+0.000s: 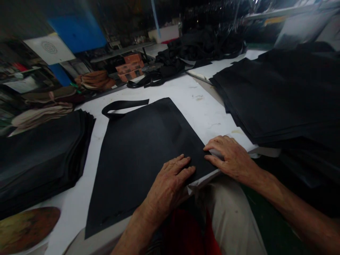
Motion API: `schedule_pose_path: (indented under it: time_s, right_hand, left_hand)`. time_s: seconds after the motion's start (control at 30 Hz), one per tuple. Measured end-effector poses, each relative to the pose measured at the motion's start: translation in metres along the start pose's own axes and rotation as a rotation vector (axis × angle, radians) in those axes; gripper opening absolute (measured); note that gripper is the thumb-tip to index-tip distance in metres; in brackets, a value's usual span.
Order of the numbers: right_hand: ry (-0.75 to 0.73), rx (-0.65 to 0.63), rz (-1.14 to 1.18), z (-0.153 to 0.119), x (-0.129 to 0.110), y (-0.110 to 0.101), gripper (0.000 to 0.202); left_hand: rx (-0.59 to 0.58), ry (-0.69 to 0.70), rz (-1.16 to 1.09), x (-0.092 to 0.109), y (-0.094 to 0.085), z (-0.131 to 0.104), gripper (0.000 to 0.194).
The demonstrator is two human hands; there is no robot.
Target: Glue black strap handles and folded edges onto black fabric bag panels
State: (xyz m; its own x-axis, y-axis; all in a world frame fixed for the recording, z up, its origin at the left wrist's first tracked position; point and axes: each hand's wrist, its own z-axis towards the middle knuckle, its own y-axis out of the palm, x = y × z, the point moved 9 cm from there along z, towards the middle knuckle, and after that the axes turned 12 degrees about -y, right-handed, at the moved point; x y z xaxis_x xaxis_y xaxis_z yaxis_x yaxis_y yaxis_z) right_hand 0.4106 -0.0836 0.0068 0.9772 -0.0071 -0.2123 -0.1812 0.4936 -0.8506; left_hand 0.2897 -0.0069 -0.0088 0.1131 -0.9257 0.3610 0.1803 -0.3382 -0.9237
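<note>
A flat black sheet point(138, 152), like a bag panel, lies on the white table in front of me, with a looped black strap point(127, 104) at its far left edge. My left hand point(171, 180) rests palm down on the sheet near its close edge, fingers spread and holding nothing. At the sheet's right edge is my right hand point(230, 156), its thumb and fingers around a small pale item point(216, 153) whose kind I cannot make out.
Stacked black sheets lie at the left point(42, 159) and at the right point(281, 95). A heap of black straps point(202, 46) sits at the back, near reddish boxes point(130, 67). A round mottled object point(29, 226) is at the lower left.
</note>
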Motion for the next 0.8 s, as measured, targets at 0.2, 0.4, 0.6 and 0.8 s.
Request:
schedule_pose_path:
  time_s: [0.2, 0.4, 0.6, 0.8]
  right_hand:
    - [-0.273, -0.001, 0.071, -0.019, -0.052, -0.004, 0.030]
    - [-0.262, -0.027, 0.027, -0.021, -0.059, 0.002, 0.027]
    - [-0.252, -0.005, -0.004, -0.021, -0.057, 0.002, 0.028]
    - [-0.276, -0.010, -0.010, -0.023, -0.057, 0.004, 0.027]
  left_hand:
    - [0.012, -0.005, -0.016, 0.000, 0.001, 0.000, 0.038]
    - [0.124, -0.030, -0.244, -0.010, -0.012, -0.001, 0.028]
    - [0.094, 0.083, -0.131, 0.007, -0.013, -0.006, 0.029]
    - [-0.026, 0.107, 0.096, 0.014, -0.007, -0.008, 0.027]
